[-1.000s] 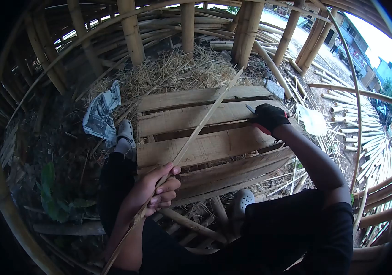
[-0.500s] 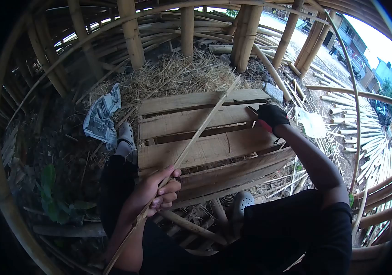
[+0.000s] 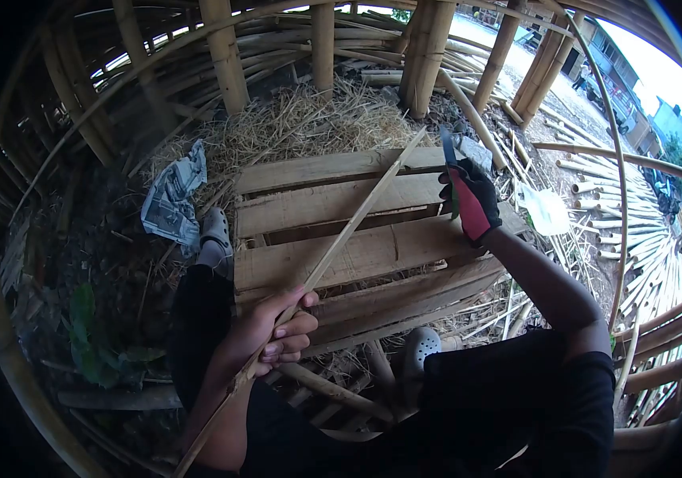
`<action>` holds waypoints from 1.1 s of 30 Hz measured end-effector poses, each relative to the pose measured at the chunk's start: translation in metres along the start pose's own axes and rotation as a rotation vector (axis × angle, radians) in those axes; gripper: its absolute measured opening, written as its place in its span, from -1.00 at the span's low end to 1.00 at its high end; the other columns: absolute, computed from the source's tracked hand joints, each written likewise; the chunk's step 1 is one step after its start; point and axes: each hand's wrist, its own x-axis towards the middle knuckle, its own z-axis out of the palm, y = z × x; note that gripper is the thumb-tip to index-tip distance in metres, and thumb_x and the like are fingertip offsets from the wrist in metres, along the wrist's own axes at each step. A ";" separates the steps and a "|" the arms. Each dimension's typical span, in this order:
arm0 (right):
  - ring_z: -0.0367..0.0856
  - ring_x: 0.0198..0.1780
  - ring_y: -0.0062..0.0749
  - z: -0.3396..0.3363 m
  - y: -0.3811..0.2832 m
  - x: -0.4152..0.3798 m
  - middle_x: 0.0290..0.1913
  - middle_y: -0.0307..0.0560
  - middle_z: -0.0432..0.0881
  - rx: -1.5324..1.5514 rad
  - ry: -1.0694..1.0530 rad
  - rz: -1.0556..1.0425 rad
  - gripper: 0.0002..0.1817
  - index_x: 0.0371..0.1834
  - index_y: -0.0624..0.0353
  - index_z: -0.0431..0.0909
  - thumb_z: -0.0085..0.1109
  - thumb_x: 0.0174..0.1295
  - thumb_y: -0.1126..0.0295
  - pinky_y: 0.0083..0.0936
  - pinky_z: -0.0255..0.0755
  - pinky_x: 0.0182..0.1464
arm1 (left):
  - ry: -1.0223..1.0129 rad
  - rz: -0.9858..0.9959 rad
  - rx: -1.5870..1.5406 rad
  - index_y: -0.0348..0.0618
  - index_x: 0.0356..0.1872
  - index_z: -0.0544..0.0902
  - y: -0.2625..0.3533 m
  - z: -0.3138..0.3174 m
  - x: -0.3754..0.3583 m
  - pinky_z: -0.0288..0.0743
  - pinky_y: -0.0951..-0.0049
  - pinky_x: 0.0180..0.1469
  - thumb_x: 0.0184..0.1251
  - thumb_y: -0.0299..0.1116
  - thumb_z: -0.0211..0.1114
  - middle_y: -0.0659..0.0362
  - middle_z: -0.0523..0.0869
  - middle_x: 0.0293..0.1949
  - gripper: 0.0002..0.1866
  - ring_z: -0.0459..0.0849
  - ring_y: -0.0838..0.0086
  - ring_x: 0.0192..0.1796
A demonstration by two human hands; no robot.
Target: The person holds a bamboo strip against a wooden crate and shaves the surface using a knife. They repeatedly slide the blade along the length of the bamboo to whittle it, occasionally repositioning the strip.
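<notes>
My bare left hand (image 3: 281, 334) is wrapped round a long, thin bamboo strip (image 3: 357, 219). The strip slants up and away over a wooden slatted crate (image 3: 317, 255), its far tip near the crate's back edge. On my right hand (image 3: 472, 199) is a black and red glove. Its fingers close round the handle of a knife (image 3: 448, 151), whose blade points up beyond the crate's back right corner. Knife and strip tip are apart, with a small gap between them. Part of the handle is hidden by the glove.
Bamboo shavings (image 3: 309, 119) lie heaped behind the crate, below upright bamboo posts (image 3: 429, 64). Crumpled newspaper (image 3: 174, 203) is at the left, a white sheet (image 3: 544, 211) at the right. Cut bamboo poles (image 3: 636, 231) spread over the ground at far right. My shoes flank the crate.
My right hand has turned, bringing the knife from low over the slats to blade up near the strip's tip. The left hand keeps its grip on the strip, nearly still.
</notes>
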 end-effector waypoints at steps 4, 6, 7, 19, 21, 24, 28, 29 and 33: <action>0.53 -0.46 -0.76 0.001 -0.004 -0.006 -0.37 -0.32 0.62 -0.183 -0.214 0.152 -0.77 0.04 0.14 0.60 0.13 0.49 0.27 -0.71 0.36 -0.50 | -0.044 -0.043 -0.032 -0.01 -0.18 0.33 0.001 -0.001 0.000 0.00 0.80 -0.83 0.67 -0.05 -0.13 0.46 0.22 -0.71 -0.72 0.09 0.82 -0.84; 0.63 -0.43 -0.57 0.007 -0.007 -0.011 -0.34 -0.22 0.68 -0.450 -0.252 0.109 -0.73 0.08 0.12 0.62 0.15 0.46 0.23 -0.56 0.46 -0.42 | -0.051 -0.046 -0.031 -0.01 -0.17 0.33 0.001 0.000 -0.001 0.00 0.80 -0.83 0.67 -0.05 -0.13 0.46 0.22 -0.71 -0.72 0.09 0.83 -0.84; 0.68 -0.36 -0.42 0.014 -0.009 -0.012 -0.31 -0.16 0.71 -0.831 -0.291 -0.284 -0.70 0.11 0.10 0.62 0.16 0.45 0.20 -0.47 0.52 -0.32 | -0.048 -0.049 -0.017 0.00 -0.17 0.33 0.001 0.001 -0.001 0.00 0.80 -0.83 0.67 -0.05 -0.13 0.46 0.22 -0.71 -0.72 0.09 0.83 -0.84; 0.70 -0.05 -0.05 0.047 -0.029 -0.018 -0.06 -0.01 0.70 -1.055 -0.566 -0.038 -0.69 0.09 -0.04 0.68 0.03 0.45 0.18 -0.19 0.57 -0.02 | -0.064 -0.075 -0.050 0.00 -0.17 0.32 -0.011 0.004 0.006 -0.01 0.78 -0.84 0.66 0.02 -0.16 0.44 0.21 -0.72 -0.67 0.11 0.80 -0.85; 0.71 -0.09 -0.09 0.062 -0.047 -0.038 -0.10 -0.05 0.70 -1.194 -0.578 -0.276 -0.71 0.07 -0.05 0.69 0.07 0.42 0.19 -0.21 0.59 -0.09 | -0.067 -0.070 -0.061 0.00 -0.17 0.32 -0.011 0.004 0.006 -0.01 0.77 -0.84 0.66 0.02 -0.16 0.44 0.21 -0.72 -0.67 0.12 0.79 -0.85; 0.74 -0.22 -0.16 0.077 -0.046 -0.071 -0.19 -0.11 0.72 -1.162 -0.606 -0.906 -0.78 -0.06 -0.07 0.70 0.13 0.39 0.18 -0.22 0.62 -0.24 | -0.074 -0.069 -0.104 -0.01 -0.16 0.32 -0.011 0.002 0.006 0.00 0.77 -0.84 0.67 0.01 -0.17 0.43 0.22 -0.72 -0.67 0.12 0.78 -0.85; 0.74 -0.28 -0.20 0.089 -0.044 -0.092 -0.34 -0.17 0.70 -1.255 -0.580 -0.801 -0.79 -0.14 -0.03 0.70 0.17 0.36 0.16 -0.27 0.61 -0.31 | -0.083 -0.081 -0.144 -0.01 -0.15 0.32 -0.012 -0.001 0.006 0.00 0.78 -0.83 0.67 0.01 -0.19 0.44 0.22 -0.72 -0.68 0.12 0.79 -0.85; 0.74 -0.29 -0.22 0.088 -0.041 -0.092 -0.38 -0.19 0.70 -1.245 -0.571 -0.796 -0.78 -0.17 -0.02 0.70 0.18 0.35 0.14 -0.28 0.60 -0.33 | -0.077 -0.081 -0.139 -0.01 -0.15 0.32 -0.013 -0.001 0.006 -0.01 0.78 -0.83 0.67 0.00 -0.19 0.44 0.22 -0.72 -0.68 0.11 0.79 -0.84; 0.74 -0.35 -0.21 0.067 -0.028 -0.058 -0.39 -0.17 0.70 -1.350 -0.452 -0.705 -0.81 -0.18 -0.05 0.70 0.18 0.35 0.15 -0.29 0.59 -0.35 | -0.085 -0.070 -0.110 -0.01 -0.16 0.32 -0.012 0.004 0.002 -0.04 0.77 -0.82 0.67 0.00 -0.19 0.45 0.22 -0.72 -0.68 0.11 0.79 -0.84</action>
